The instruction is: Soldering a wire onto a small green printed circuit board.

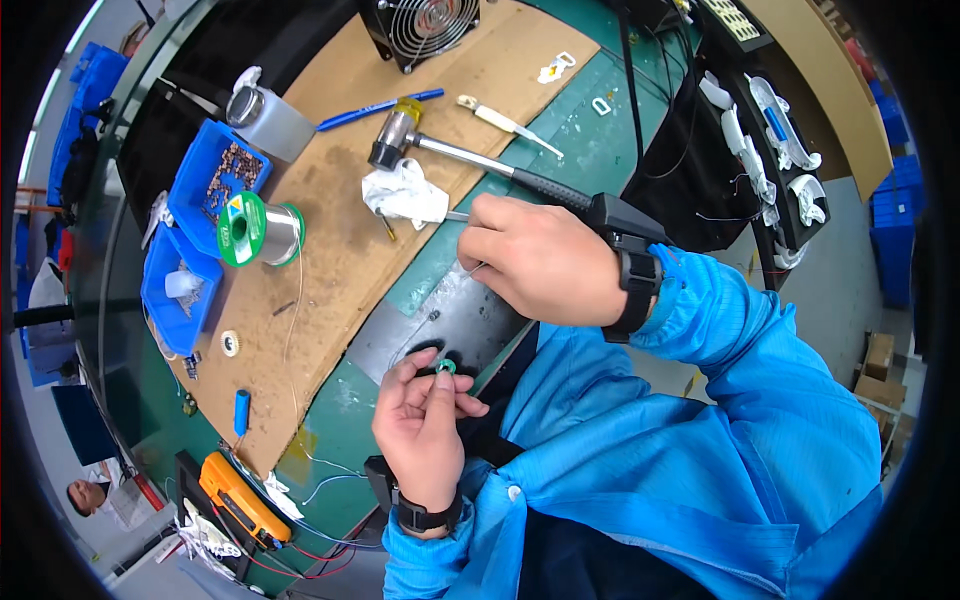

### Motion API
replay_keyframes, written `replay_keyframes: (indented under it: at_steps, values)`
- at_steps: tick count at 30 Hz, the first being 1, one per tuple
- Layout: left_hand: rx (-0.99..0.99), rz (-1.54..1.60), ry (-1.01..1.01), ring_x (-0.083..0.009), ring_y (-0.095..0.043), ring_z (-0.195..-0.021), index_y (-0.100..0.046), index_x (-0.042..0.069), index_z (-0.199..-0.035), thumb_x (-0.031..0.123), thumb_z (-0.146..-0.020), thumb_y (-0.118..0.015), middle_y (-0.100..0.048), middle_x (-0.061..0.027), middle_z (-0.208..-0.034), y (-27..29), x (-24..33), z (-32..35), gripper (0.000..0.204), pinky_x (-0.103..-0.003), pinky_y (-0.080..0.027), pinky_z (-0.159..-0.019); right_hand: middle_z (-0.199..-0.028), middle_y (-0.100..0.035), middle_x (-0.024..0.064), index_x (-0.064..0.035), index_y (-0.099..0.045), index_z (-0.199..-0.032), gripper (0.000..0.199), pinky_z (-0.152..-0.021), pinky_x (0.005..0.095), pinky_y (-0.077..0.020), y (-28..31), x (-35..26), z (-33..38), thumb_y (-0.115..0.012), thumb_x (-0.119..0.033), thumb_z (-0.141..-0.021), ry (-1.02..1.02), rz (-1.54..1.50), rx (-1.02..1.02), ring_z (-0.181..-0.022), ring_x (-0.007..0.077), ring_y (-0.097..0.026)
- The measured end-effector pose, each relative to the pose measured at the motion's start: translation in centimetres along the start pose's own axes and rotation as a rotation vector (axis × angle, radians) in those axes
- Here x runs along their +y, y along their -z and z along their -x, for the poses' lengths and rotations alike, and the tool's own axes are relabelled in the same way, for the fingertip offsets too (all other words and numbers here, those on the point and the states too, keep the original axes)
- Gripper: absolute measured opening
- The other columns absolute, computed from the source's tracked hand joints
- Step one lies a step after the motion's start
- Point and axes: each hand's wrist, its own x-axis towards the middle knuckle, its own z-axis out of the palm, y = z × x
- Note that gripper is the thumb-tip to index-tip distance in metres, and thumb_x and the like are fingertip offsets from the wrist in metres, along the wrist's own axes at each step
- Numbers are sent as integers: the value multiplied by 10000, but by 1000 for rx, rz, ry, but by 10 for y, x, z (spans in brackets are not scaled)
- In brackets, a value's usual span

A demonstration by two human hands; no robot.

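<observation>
Over the flat, dark grey metal plate [395, 335], the left hand [425, 425] pinches a small, round green piece [446, 367] between thumb and fingers. It lies leftward and bodyward of the right hand [540, 258], whose fingers curl together, around what I cannot tell

so it's a bright blue work smock [640, 440], wrinkly long sleeves [730, 310] bunched at the cuffs [672, 283], a little white button [514, 492], plus black wrist straps [637, 290] on both sides, each with a chunky black box [622, 218]
</observation>
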Motion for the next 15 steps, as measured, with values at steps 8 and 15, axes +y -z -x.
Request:
replay_keyframes:
  at_steps: [8,15]
  values:
    - [-7,-36,129,-183,-707,-668,-574,-56,-1269,-15,-1018,-544,-739,-155,-915,2,7,-8,256,-295,-588,-610,-895,-625,112,-86,-635,-1018,152,-695,451,-525,-21,-21,30,-695,-90,-879,45,-453,0,-831,365,-653]
    - [-48,32,210,-188,-728,-714,-561,-65,-1272,-50,-1010,-535,-741,-159,-943,3,14,-13,263,-273,-583,-634,-840,-621,89,-94,-667,-1007,183,-658,432,-520,-31,-27,36,-713,-66,-833,1,-413,112,-784,330,-651]
